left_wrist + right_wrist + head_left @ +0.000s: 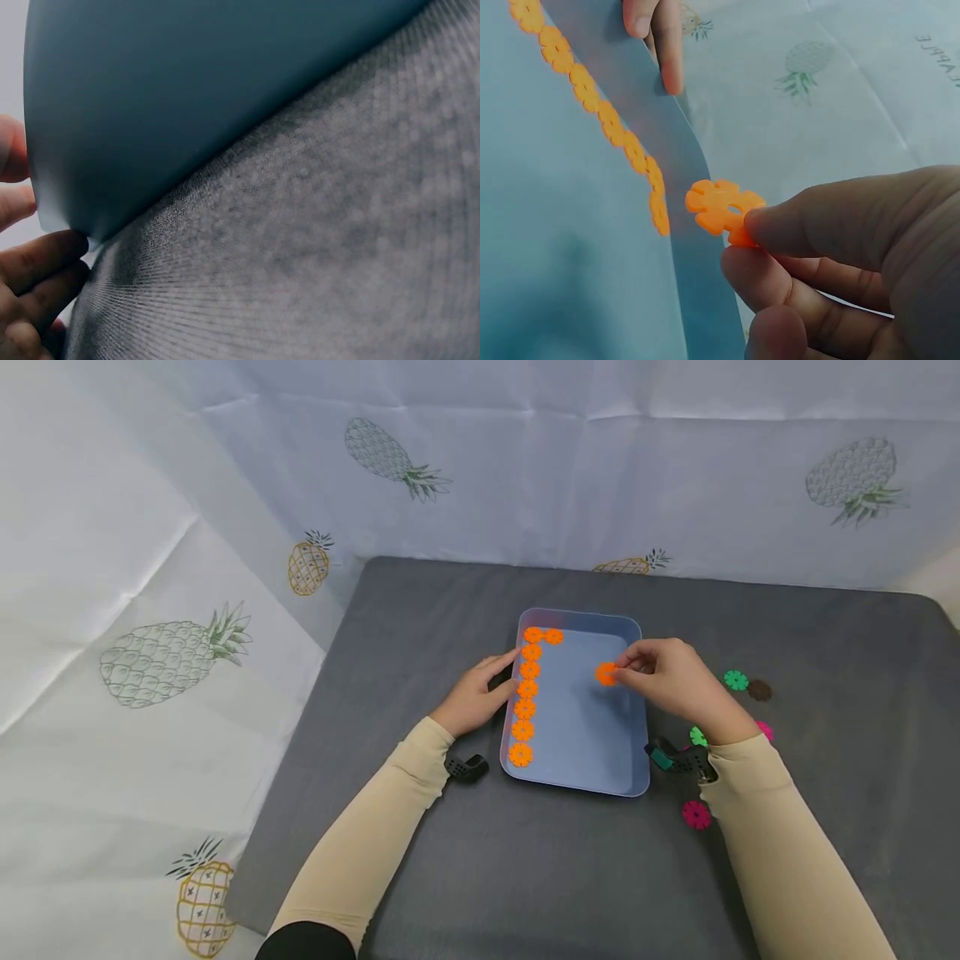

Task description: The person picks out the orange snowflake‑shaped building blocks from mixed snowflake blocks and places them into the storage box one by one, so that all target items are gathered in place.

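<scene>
The right hand [663, 672] pinches an orange flower-shaped plastic disc [718, 205] between thumb and fingers, over the right half of a blue tray [581, 783]. A column of orange discs [525, 708] lies along the tray's left wall. At the far end, another orange disc [554, 637] sits beside the top one of that column. The left hand [480, 691] rests at the tray's left rim, index finger and thumb extended onto the edge. In the left wrist view, other fingers [52, 259] touch the tray's outer wall near its base.
Right of the tray, loose discs lie on the grey table [555, 877]: a green disc [736, 680], a brown disc [760, 690] and a dark pink disc [696, 815]. More discs are partly hidden by the right wrist. A pineapple-print cloth [525, 485] hangs behind.
</scene>
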Demonstrator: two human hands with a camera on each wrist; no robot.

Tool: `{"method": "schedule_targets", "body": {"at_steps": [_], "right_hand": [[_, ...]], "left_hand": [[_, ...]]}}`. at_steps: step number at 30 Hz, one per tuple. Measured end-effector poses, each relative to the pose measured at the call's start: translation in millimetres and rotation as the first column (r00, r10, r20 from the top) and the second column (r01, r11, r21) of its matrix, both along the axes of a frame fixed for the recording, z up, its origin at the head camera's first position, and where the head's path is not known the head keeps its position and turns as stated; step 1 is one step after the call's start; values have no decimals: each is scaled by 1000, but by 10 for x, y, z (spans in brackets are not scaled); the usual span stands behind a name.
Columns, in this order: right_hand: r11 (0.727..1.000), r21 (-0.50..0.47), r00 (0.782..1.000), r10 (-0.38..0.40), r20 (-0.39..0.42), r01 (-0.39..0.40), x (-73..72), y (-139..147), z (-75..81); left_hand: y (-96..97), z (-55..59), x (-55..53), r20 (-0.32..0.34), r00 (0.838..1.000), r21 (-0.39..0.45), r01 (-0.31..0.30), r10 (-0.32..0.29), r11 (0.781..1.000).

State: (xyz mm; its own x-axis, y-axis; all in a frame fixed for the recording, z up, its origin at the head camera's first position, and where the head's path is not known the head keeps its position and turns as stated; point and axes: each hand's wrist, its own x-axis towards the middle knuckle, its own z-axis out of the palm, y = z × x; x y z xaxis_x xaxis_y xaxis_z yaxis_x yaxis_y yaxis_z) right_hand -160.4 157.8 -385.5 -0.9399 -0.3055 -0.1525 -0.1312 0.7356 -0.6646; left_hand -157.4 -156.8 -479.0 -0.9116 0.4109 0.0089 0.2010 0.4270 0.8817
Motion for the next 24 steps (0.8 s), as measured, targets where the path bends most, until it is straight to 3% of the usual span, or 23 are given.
{"method": "schedule_targets", "body": {"at_steps": [12,24], "right_hand": [[1000,16,1000,14,-15,-14,-332,-371,-163],[996,-13,995,-88,42,89,-491,-646,-373]], "left_hand": [[-21,-12,9,-5,1000,-2,-13,13,1000],[3,-35,17,-3,1000,-8,0,0,1000]]}}
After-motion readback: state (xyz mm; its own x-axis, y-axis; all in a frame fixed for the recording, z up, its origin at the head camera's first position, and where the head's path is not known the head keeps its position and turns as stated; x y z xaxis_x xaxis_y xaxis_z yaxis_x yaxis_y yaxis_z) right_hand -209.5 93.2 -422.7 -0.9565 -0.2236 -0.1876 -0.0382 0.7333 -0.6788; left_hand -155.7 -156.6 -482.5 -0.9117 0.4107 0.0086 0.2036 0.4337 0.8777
